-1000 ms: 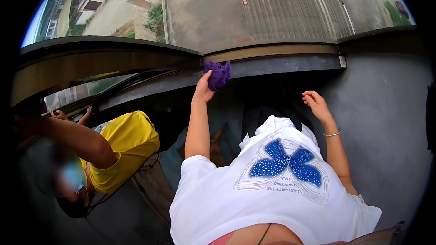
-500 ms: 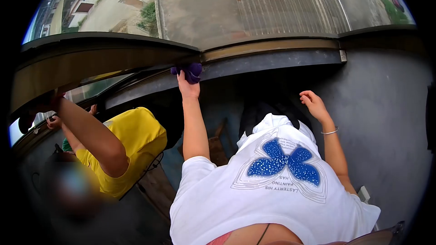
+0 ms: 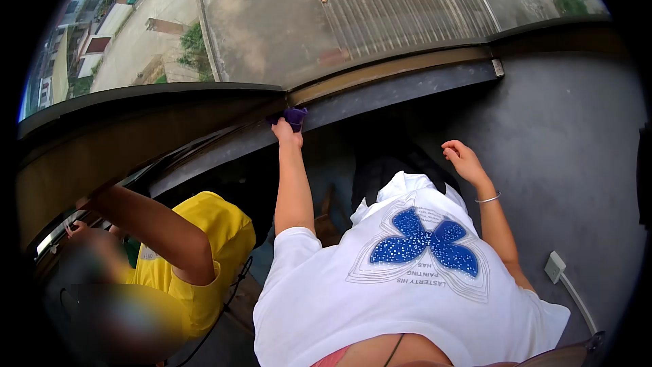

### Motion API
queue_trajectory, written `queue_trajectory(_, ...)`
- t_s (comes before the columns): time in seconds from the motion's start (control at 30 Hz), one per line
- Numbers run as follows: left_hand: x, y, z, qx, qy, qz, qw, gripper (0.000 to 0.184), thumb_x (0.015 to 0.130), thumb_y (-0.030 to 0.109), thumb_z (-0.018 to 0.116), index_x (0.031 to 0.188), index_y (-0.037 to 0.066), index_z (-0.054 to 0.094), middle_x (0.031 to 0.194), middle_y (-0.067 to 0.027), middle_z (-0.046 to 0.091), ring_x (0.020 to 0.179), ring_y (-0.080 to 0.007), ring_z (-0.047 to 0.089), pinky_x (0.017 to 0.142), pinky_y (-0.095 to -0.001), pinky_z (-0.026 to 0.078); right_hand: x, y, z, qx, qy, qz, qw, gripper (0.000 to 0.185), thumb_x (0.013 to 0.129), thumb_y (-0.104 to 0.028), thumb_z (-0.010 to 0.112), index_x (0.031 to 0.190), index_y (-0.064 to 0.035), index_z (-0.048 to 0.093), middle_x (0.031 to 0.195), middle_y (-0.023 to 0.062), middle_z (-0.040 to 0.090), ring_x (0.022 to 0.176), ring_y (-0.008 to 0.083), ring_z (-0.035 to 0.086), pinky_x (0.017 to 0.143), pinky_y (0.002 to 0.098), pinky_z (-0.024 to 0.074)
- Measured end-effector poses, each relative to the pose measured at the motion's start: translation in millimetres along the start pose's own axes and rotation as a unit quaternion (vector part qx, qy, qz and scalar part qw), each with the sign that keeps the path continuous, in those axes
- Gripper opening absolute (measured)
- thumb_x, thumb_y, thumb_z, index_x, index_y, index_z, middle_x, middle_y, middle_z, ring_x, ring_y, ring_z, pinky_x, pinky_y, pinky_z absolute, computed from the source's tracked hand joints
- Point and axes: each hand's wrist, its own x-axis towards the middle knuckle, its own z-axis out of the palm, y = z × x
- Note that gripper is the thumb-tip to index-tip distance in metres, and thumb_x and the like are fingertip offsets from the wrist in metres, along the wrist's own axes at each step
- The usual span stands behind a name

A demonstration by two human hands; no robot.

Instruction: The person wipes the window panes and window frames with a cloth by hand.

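Observation:
A purple cloth point(image 3: 295, 118) is bunched in my left hand point(image 3: 288, 133), which presses it against the window sill point(image 3: 380, 98) near the corner where the window frames meet. The fingers are partly hidden by the cloth. My right hand point(image 3: 462, 158) hangs in the air below the sill's right part, touching nothing, its fingers loosely curled and somewhat apart with nothing in them. A metal bangle point(image 3: 489, 198) is round the right wrist.
A person in a yellow shirt point(image 3: 217, 231) is at the left, one arm raised to the window frame point(image 3: 149, 119). Beyond the glass lie concrete ground and a corrugated roof point(image 3: 407, 10). A white box with a cable duct point(image 3: 555, 266) is on the right wall.
My left hand has moved left along the sill with the purple cloth, then slightly back right. The view has turned, and the person in yellow has shifted. My right hand has barely moved.

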Motion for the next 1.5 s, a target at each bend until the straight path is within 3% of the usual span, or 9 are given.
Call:
queue_trajectory(0.1,-59,11,1,0.252,-0.297,-0.113,0.914,0.027,0.093,0.015,0.051,0.117,0.001,0.051,0.106,-0.0082,0.062,0.088,-0.0214,0.064,0.079,-0.0341,0.052,7,-10,17,-0.005,-0.024,-0.013,1.0,0.023,0.094,-0.018,0.055,0.109,-0.0022,0.061,0.093,0.0066,0.066,0.083,0.014,0.061,0.078,0.027,0.0485)
queue_trajectory(0.3,-115,41,32,0.524,-0.159,0.358,0.756,0.039,0.086,0.03,0.061,0.116,0.007,0.051,0.106,-0.0206,0.063,0.099,-0.0388,0.059,0.085,-0.0411,0.046,10,-43,32,-0.003,-0.026,-0.034,0.999,0.023,0.094,-0.018,0.055,0.11,-0.0021,0.06,0.095,0.0068,0.065,0.086,0.0145,0.061,0.079,0.0277,0.0485)
queue_trajectory(0.37,-122,53,34,0.459,-0.197,0.284,0.818,0.037,0.091,0.031,0.057,0.117,0.004,0.051,0.109,-0.0199,0.064,0.102,-0.0342,0.061,0.087,-0.0399,0.046,9,-40,36,0.041,-0.042,0.004,0.998,0.023,0.094,-0.018,0.054,0.11,-0.0018,0.061,0.094,0.0065,0.065,0.086,0.0132,0.061,0.08,0.0268,0.0489)
queue_trajectory(0.6,-227,41,76,0.527,-0.502,0.091,0.68,0.041,0.097,0.024,0.051,0.133,0.004,0.045,0.115,-0.0172,0.061,0.1,-0.0233,0.062,0.086,-0.0325,0.048,9,-96,49,0.417,-0.139,-0.026,0.898,0.069,0.094,-0.037,0.058,0.149,-0.0143,0.023,0.143,0.0132,0.034,0.129,0.0225,0.042,0.101,0.0387,0.0427)
queue_trajectory(0.7,-261,33,85,0.501,-0.616,0.027,0.607,0.037,0.099,0.016,0.047,0.135,0.005,0.045,0.12,-0.0135,0.058,0.099,-0.0193,0.062,0.087,-0.0301,0.049,25,-102,47,0.486,-0.157,-0.012,0.86,0.049,0.096,-0.029,0.053,0.139,-0.0099,0.041,0.126,0.0071,0.054,0.111,0.0168,0.057,0.091,0.0314,0.0497)
queue_trajectory(1.03,-256,74,57,0.348,-0.318,0.285,0.834,0.021,0.1,0.01,0.045,0.114,-0.001,0.058,0.105,-0.009,0.064,0.095,-0.0149,0.061,0.089,-0.0277,0.048,74,-45,-71,0.637,-0.077,-0.035,0.766,0.031,0.096,-0.026,0.051,0.116,-0.003,0.054,0.111,0.0144,0.064,0.099,0.0265,0.065,0.083,0.0399,0.0565)
queue_trajectory(1.2,-275,74,48,0.35,-0.251,0.316,0.845,0.024,0.1,0.014,0.045,0.115,0.0,0.058,0.106,-0.0104,0.064,0.095,-0.0151,0.061,0.088,-0.0276,0.048,67,-85,-182,0.346,0.393,-0.25,0.814,0.042,0.087,-0.007,0.061,0.127,-0.0006,0.049,0.12,0.0114,0.056,0.106,0.0233,0.058,0.091,0.0366,0.0503)
queue_trajectory(1.3,-287,58,47,0.359,-0.236,0.301,0.851,0.025,0.101,0.016,0.045,0.115,0.0,0.058,0.107,-0.0108,0.064,0.095,-0.0156,0.061,0.088,-0.0278,0.048,27,-142,-251,-0.043,0.623,-0.417,0.66,0.04,0.082,-0.003,0.063,0.122,-0.0052,0.057,0.12,0.0109,0.056,0.113,0.0233,0.052,0.098,0.038,0.041)
queue_trajectory(1.5,-306,30,61,0.355,-0.26,0.254,0.862,0.023,0.1,0.012,0.046,0.115,-0.001,0.058,0.106,-0.0097,0.064,0.096,-0.0151,0.061,0.088,-0.0274,0.048,75,-156,-315,-0.43,0.738,-0.304,0.421,0.027,0.075,-0.007,0.065,0.096,-0.0234,0.068,0.119,-0.0126,0.056,0.109,0.018,0.046,0.092,0.0356,0.0345)
